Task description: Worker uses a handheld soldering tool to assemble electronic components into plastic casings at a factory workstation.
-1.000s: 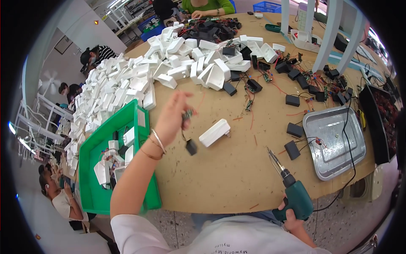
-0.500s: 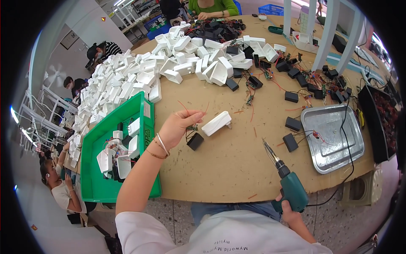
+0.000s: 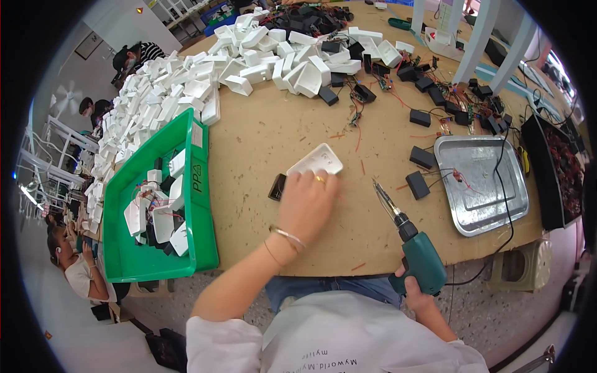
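Touching hollow white plastic shell [image 3: 319,159] (oblong, round-cornered): left hand [image 3: 309,202].

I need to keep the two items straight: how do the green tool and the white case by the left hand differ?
The green tool narrows to a thin metal tip; the white case is a hollow shell. The tool is gripped in the right hand, while the case sits partly under the left hand. Shared: a hand hides part of each.

Tabletop [image 3: 261,127] lies open beyond the white case [image 3: 316,159], the green bin [image 3: 201,217] blocking leftward.
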`<act>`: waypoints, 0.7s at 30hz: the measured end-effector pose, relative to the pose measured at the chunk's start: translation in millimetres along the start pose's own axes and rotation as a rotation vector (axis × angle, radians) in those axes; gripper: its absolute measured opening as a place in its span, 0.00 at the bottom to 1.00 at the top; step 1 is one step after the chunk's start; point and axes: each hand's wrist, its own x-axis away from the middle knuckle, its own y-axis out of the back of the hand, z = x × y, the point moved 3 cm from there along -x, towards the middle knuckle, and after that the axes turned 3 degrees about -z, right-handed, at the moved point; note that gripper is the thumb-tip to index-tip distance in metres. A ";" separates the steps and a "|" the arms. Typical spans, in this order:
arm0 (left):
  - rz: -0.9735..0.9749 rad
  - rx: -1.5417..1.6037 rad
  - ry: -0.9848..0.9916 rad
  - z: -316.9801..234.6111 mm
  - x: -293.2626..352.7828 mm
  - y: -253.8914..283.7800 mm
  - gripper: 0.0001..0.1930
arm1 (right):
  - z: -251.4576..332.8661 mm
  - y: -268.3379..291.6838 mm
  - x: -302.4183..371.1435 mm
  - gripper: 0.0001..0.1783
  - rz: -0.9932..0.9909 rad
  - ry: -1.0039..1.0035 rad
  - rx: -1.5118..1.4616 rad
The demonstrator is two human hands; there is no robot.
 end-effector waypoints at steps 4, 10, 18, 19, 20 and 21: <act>-0.415 0.142 0.019 -9.3 27.9 7.5 0.05 | 4.1 -2.5 -2.5 0.22 -0.014 0.016 -0.052; -0.292 0.598 0.421 11.0 13.3 -8.8 0.08 | 3.9 -2.9 -2.7 0.33 0.107 -0.073 0.054; -0.470 0.391 0.203 -2.1 -4.4 -6.7 0.05 | 12.1 -6.6 -2.1 0.33 0.001 -0.133 -0.015; -0.470 0.402 0.209 -4.3 -6.1 -11.1 0.05 | 12.9 -6.5 -3.1 0.32 -0.011 -0.142 -0.040; -0.469 0.418 0.226 -6.4 -7.5 -16.4 0.05 | 14.9 -7.5 -4.4 0.32 -0.009 -0.146 -0.027; -0.469 0.433 0.242 -8.3 -8.3 -20.4 0.06 | 17.9 -8.3 -5.9 0.32 -0.016 -0.147 -0.035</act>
